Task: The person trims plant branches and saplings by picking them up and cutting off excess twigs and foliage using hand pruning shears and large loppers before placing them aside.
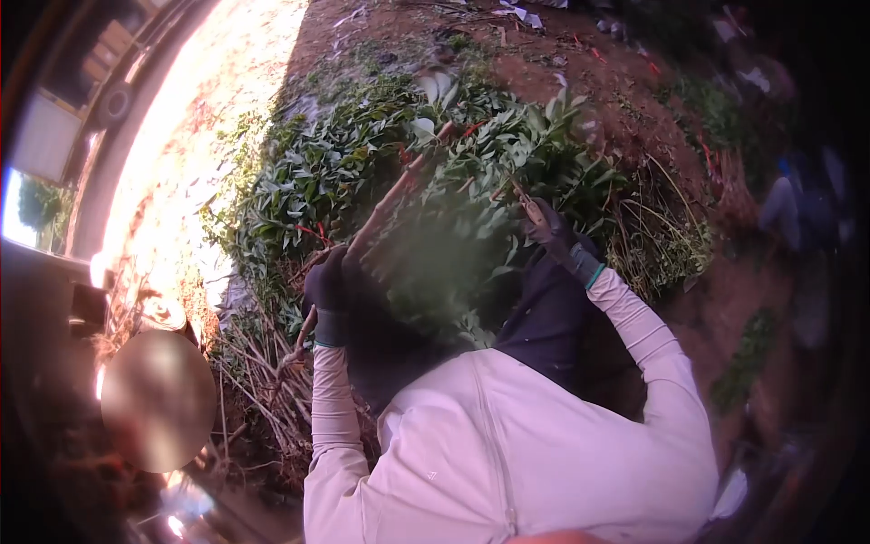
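Note:
My left hand point(328, 288), in a dark glove, is closed around a thick bare branch point(385, 208). The branch slants up and away from it, its lower end sticking out below the hand. In my right hand point(553, 238), also in a dark glove, is a narrow brown tool point(533, 212) whose kind I cannot make out; it points towards the leaves. Leafy green cuttings point(453, 227) lie between my hands and over my dark-clad legs, partly blurred. Beyond them spreads a heap of leafy branches point(317, 163) with red ties.
Bare woody stems point(263, 385) are bundled at my left. Thin green stalks point(666, 227) lie at my right on reddish soil point(625, 109). A vehicle with a wheel point(115, 104) stands at the upper left. A blurred oval point(159, 402) hides part of the left side.

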{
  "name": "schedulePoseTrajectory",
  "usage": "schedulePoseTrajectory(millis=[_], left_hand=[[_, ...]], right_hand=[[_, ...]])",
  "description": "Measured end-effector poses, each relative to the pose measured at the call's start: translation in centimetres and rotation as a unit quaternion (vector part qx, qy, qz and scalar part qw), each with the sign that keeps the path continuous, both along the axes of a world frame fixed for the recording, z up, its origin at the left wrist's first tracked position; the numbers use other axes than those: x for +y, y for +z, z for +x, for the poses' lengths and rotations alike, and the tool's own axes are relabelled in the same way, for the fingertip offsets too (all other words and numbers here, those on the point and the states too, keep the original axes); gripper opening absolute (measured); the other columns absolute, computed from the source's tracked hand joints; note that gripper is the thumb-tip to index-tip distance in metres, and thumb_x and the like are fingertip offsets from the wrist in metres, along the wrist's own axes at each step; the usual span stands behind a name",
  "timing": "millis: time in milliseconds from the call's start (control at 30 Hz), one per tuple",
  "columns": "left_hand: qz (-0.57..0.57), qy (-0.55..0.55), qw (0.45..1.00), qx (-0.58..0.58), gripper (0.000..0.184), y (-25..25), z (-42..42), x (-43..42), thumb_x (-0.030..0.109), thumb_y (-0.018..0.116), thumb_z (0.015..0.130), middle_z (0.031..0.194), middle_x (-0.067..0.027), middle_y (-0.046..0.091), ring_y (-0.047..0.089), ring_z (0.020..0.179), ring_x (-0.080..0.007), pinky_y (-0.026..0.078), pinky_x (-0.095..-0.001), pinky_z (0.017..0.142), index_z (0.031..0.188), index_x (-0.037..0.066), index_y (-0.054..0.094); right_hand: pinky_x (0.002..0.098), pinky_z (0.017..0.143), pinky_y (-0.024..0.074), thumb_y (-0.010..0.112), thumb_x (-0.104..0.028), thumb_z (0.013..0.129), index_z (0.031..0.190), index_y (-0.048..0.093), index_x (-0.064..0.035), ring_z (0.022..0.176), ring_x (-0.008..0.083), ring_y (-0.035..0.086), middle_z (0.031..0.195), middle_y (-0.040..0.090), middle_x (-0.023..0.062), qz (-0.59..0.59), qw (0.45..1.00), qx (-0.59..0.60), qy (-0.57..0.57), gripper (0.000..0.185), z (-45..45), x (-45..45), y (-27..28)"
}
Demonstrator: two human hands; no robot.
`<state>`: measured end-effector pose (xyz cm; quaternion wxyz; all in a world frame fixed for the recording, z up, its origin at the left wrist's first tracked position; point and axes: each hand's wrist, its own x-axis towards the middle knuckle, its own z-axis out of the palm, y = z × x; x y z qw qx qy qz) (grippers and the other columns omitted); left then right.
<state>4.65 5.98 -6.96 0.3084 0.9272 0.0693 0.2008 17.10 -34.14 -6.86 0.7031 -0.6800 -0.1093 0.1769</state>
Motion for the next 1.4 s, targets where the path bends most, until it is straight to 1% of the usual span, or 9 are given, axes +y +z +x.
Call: schedulePoseTrajectory(millis=[433,633,800,900,1033,1100,1200,1300,1400], left_hand=[[-0.449,-0.208,0.858,0.136,0.034,5.6,-1.6,-0.3,0.021,0.051,0.084,0.107,-0.0097,0.055,0.050,0.094,-0.0151,0.040,-0.0283,0.083,0.103,-0.006,0.055],[-0.236,-0.300,0.919,0.099,0.035,5.2,-0.2,-0.1,0.032,0.050,0.090,0.078,0.0089,0.047,0.041,0.069,-0.0005,0.033,-0.0158,0.059,0.103,0.000,0.056],[-0.268,-0.235,0.926,0.126,0.036,2.6,0.8,4.0,0.024,0.055,0.083,0.101,-0.0116,0.060,0.056,0.095,-0.0199,0.042,-0.0305,0.081,0.104,-0.006,0.056],[0.154,-0.037,0.987,-0.032,0.013,11.9,5.6,3.4,0.013,0.049,0.089,0.076,-0.0085,0.055,0.056,0.066,-0.0182,0.043,-0.0295,0.061,0.092,0.002,0.054],[-0.438,-0.145,0.821,-0.335,0.010,20.8,13.0,2.1,0.009,0.042,0.090,0.072,0.0007,0.047,0.039,0.059,-0.0086,0.033,-0.0218,0.053,0.091,0.002,0.049],[-0.340,-0.157,0.824,-0.425,0.016,22.2,14.5,-3.8,0.015,0.042,0.092,0.073,0.0008,0.047,0.045,0.062,-0.0081,0.040,-0.0226,0.058,0.100,0.003,0.047],[-0.580,-0.352,0.677,-0.285,0.016,18.9,16.8,-12.3,0.019,0.045,0.092,0.085,-0.0044,0.056,0.058,0.081,-0.0208,0.047,-0.0423,0.084,0.102,0.006,0.049],[-0.561,-0.296,0.754,-0.171,0.016,13.9,14.2,-21.2,0.019,0.046,0.092,0.090,-0.0079,0.061,0.060,0.085,-0.0190,0.050,-0.0320,0.077,0.096,0.004,0.051],[-0.666,-0.386,0.637,0.043,0.028,7.4,9.4,-26.8,0.027,0.043,0.094,0.100,-0.0045,0.057,0.054,0.089,-0.0137,0.045,-0.0275,0.077,0.105,0.003,0.051]], right_hand=[[0.0299,0.096,0.0330,0.063,-0.011,0.079,0.136,0.025,-0.0047,0.115,0.0150,0.039,0.132,0.035,0.0041,0.201,0.950,-0.012,0.239,0.068,0.5,3.2,8.1],[0.0292,0.096,0.0342,0.057,-0.022,0.084,0.130,0.033,-0.0033,0.115,0.0141,0.042,0.131,0.038,0.0086,0.170,0.958,-0.038,0.228,0.055,1.0,2.0,10.4],[0.0221,0.063,0.0398,0.054,-0.018,0.085,0.120,0.042,-0.0041,0.071,0.0084,0.048,0.086,0.049,0.0004,0.102,0.993,-0.046,0.030,0.039,-1.0,1.3,7.9],[0.0265,0.060,0.0377,0.063,-0.020,0.078,0.113,0.046,-0.0049,0.065,0.0099,0.041,0.074,0.039,-0.0025,0.000,0.992,-0.121,-0.037,0.042,-1.1,0.8,6.9],[0.0349,0.071,0.0439,0.064,-0.022,0.076,0.117,0.046,-0.0061,0.085,0.0236,0.056,0.093,0.055,0.0099,-0.153,0.944,-0.255,-0.140,0.048,-2.9,1.0,12.4],[0.0376,0.069,0.0453,0.065,-0.021,0.075,0.116,0.046,-0.0067,0.084,0.0303,0.056,0.094,0.055,0.0119,-0.256,0.890,-0.329,-0.183,0.047,-3.2,1.1,14.6],[0.0405,0.066,0.0454,0.067,-0.021,0.072,0.113,0.046,-0.0053,0.083,0.0341,0.056,0.092,0.054,0.0147,-0.272,0.854,-0.387,-0.216,0.048,-3.1,0.8,16.7],[0.0409,0.064,0.0451,0.068,-0.020,0.070,0.103,0.047,-0.0031,0.081,0.0347,0.055,0.090,0.054,0.0158,-0.283,0.807,-0.450,-0.256,0.043,-3.1,-0.5,17.3],[0.0403,0.071,0.0452,0.066,-0.019,0.072,0.112,0.043,0.0000,0.088,0.0348,0.054,0.099,0.053,0.0182,-0.334,0.780,-0.499,-0.178,0.050,-4.3,-1.1,17.2]])
